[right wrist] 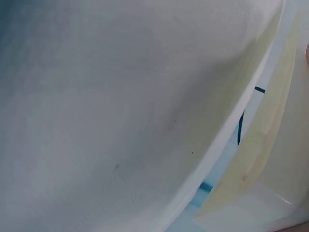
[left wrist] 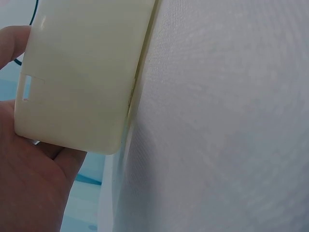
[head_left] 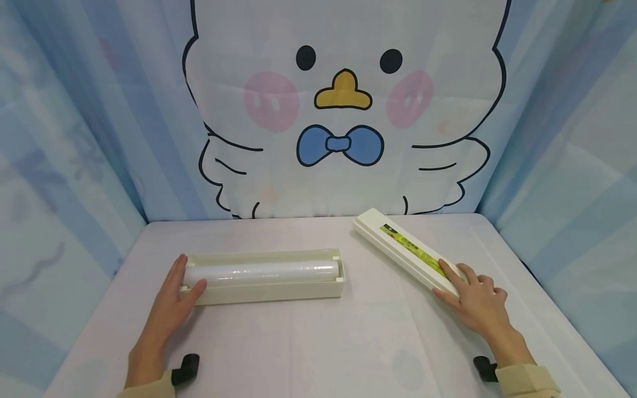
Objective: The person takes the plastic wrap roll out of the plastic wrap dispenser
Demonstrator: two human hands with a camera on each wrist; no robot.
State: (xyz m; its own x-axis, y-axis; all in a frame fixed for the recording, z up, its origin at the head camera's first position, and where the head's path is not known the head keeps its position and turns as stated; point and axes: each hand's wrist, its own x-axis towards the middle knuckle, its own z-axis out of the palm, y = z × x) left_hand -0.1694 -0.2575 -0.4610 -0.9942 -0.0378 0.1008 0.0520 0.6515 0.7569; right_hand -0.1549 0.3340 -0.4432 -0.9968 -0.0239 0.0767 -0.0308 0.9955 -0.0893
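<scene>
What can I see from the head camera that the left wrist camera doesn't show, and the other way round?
Only the head view shows the shiny roll inside the box, and the right hand gripping the long cover with its yellow-green label. Only the left wrist view shows the small slot in the box's outer wall near its end. Both show the left hand holding that end, and the white tabletop.

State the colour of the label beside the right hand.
The label is mostly yellow-green, clearest in the head view.
</scene>
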